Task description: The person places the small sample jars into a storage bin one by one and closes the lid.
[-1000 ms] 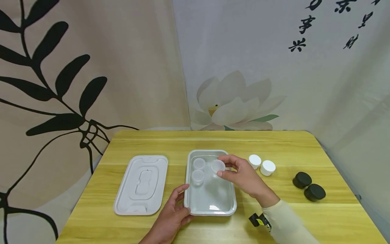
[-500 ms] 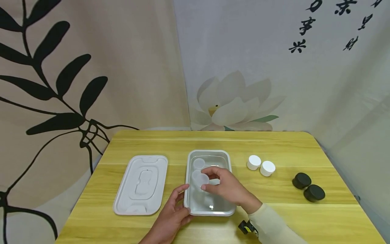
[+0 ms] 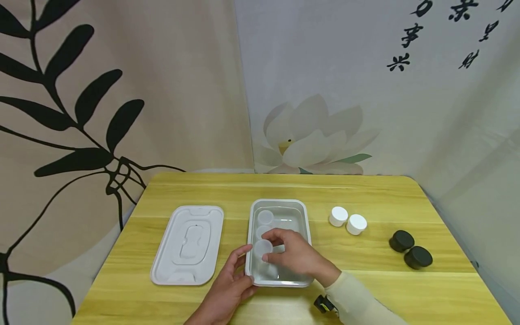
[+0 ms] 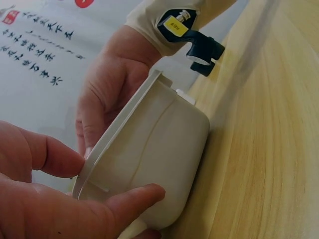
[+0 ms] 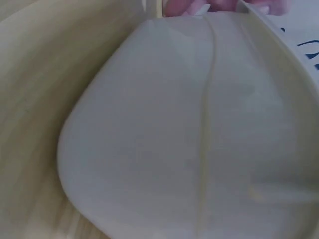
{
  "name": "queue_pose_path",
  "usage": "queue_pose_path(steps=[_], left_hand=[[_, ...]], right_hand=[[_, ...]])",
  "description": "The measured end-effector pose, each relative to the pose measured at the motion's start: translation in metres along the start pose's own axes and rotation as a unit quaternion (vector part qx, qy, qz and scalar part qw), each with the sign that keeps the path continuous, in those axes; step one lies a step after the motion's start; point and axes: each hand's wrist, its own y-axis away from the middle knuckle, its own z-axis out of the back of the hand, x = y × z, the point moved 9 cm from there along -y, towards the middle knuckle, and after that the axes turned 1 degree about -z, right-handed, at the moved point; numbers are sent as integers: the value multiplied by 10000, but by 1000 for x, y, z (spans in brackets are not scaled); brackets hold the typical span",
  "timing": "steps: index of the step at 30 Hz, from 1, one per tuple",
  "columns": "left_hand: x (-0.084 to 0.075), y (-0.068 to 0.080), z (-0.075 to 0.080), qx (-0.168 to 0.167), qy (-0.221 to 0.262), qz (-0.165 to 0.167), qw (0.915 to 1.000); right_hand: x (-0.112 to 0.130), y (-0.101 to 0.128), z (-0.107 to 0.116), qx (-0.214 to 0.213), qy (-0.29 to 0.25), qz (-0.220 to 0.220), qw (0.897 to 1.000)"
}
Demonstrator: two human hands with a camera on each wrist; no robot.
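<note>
From the head view, my right hand (image 3: 298, 257) pinches a small clear cup (image 3: 262, 248) over the near left of the tray (image 3: 308, 225), mid-worktop (image 3: 365, 293); two more cups sit behind it. My left hand (image 3: 227, 289) clasps the tray's near-left corner.

From the left wrist, thumb and fingers (image 4: 132, 199) curl round the tray (image 4: 164, 149) wall.

The right wrist shows only tray (image 5: 174, 129).

I judge the cup light, thin and slippery; hold it by the rim.
</note>
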Motion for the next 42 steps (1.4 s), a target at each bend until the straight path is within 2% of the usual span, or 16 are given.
queue_pose_path(steps=[8, 31, 37, 42], left_hand=[[1, 0, 1, -3, -56, 94, 9999], [-2, 0, 0, 105, -136, 27, 9998], [-1, 0, -1, 86, -131, 22, 9999], [-2, -1, -1, 39, -111, -23, 9999]], right_hand=[[-3, -2, -11, 89, 312, 45, 9995], [-1, 1, -18, 18, 808, -47, 9967], [3, 2, -12, 9, 1041, -126, 9945], [13, 7, 5, -141, 1085, -44, 9940]])
